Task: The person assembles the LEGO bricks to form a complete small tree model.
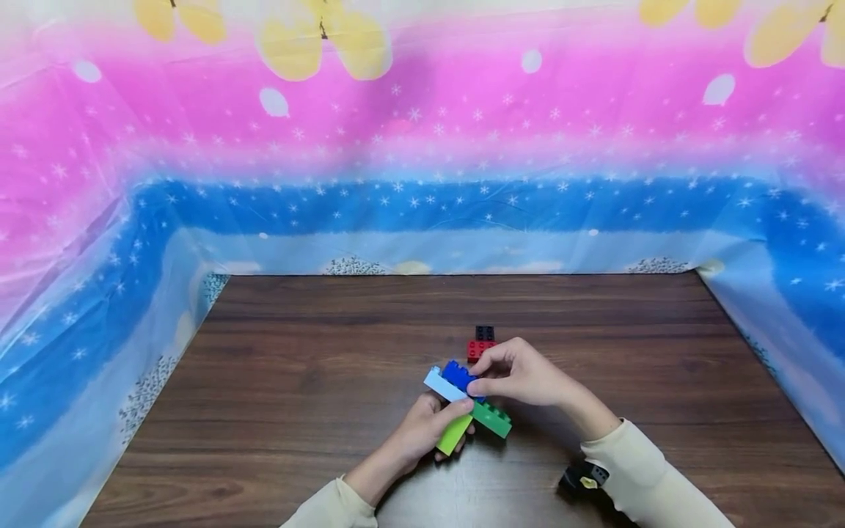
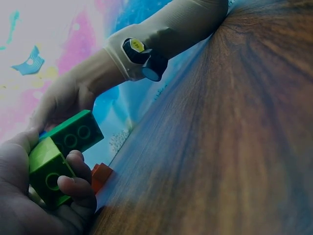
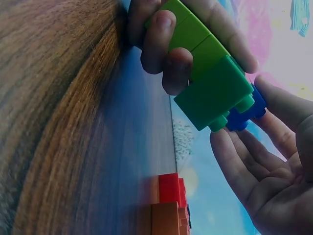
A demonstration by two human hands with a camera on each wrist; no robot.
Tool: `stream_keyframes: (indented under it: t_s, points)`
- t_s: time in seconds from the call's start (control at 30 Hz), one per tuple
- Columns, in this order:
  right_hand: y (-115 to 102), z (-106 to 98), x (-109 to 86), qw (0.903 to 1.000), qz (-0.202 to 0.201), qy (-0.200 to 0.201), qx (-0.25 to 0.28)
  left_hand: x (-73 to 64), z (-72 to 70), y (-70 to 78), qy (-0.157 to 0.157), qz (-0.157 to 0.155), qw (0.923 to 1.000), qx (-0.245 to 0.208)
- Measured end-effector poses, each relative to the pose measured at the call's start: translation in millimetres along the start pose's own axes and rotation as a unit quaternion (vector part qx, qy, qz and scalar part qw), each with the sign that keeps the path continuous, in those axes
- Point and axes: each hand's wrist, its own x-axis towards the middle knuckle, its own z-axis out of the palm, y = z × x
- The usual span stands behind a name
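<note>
A joined cluster of toy building bricks is held between both hands. My left hand grips its lime-green brick, thumb on top and fingers curled beneath. Crossing above that brick are a light blue brick and a green brick. A dark blue brick sits against them, and my right hand pinches its near end between thumb and fingers. From the right wrist view, the green brick shows its studs, with the blue brick partly behind it. Whether the blue brick is fully pressed on, I cannot tell.
Beyond the right hand, a red brick and a black brick lie on the brown wooden table. An orange-brown brick stands beside the red one. A patterned pink and blue cloth borders the table's back and sides.
</note>
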Motion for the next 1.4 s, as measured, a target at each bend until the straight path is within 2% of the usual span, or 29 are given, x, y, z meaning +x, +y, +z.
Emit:
stream_keyframes:
  t_s: [0.1, 0.33, 0.43, 0.6, 0.83, 1.17, 1.4]
  points:
    - [-0.7, -1.3, 0.6, 1.0000, -0.001, 0.002, 0.002, 0.9, 0.2, 1.4, 0.005, 0.003, 1.0000, 0.003]
    - [2.9, -0.8, -0.3, 0.9999, -0.004, -0.011, 0.012, -2.3, 2.2, 3.0, 0.010, -0.012, 0.9998, 0.009]
    - [3.6, -0.2, 0.4, 0.9998, -0.006, -0.009, 0.014, -2.0, 2.7, 2.8, 0.010, -0.007, 0.9999, 0.007]
    - [2.9, 2.4, -0.1, 0.9999, 0.002, -0.002, 0.013, -2.2, 2.5, 2.0, 0.000, 0.002, 1.0000, 0.000]
    - [2.9, 3.6, 0.5, 0.9999, -0.001, -0.004, 0.017, -3.1, 3.1, 0.8, 0.003, 0.002, 1.0000, -0.008]
    - [2.0, -4.6, 0.1, 0.9996, -0.008, -0.026, 0.001, -2.0, 1.4, 0.5, -0.012, -0.007, 0.9999, -0.006]
    - [-1.3, -4.7, 0.7, 0.9996, 0.002, -0.028, 0.005, -2.1, 0.2, 0.7, -0.018, -0.007, 0.9998, 0.002]
